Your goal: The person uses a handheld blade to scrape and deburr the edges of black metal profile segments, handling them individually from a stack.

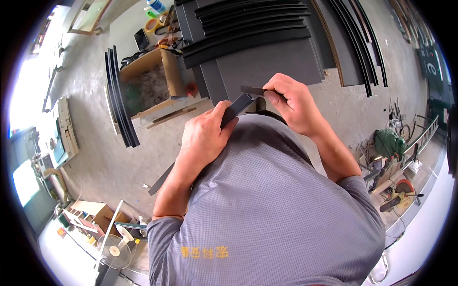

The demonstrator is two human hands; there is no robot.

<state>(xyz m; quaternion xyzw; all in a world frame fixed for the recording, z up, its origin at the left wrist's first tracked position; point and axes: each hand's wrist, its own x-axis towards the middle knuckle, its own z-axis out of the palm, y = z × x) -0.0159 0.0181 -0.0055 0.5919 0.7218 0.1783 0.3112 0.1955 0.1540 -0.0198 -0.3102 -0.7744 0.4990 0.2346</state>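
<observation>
My left hand (205, 136) is closed around a dark grey hollow metal profile bar (236, 109). The bar slants under my left forearm, and its far end comes out at the lower left. Its cut end points up and to the right, in front of my body. Between the thumb and fingers of my right hand (292, 102) is a flat, narrow dark file-like strip (251, 89). That strip lies just above the bar's open end; whether the two touch I cannot tell. Part of the strip is hidden inside my right hand.
Ahead, several black bars (253, 28) lie on dark grey panels (267, 64). An open cardboard box (172, 71) stands left of them, beside upright-looking black strips (119, 97). Yellow tape (151, 25) lies behind. A fan (114, 250) is lower left, and a cutting saw (404, 187) lower right.
</observation>
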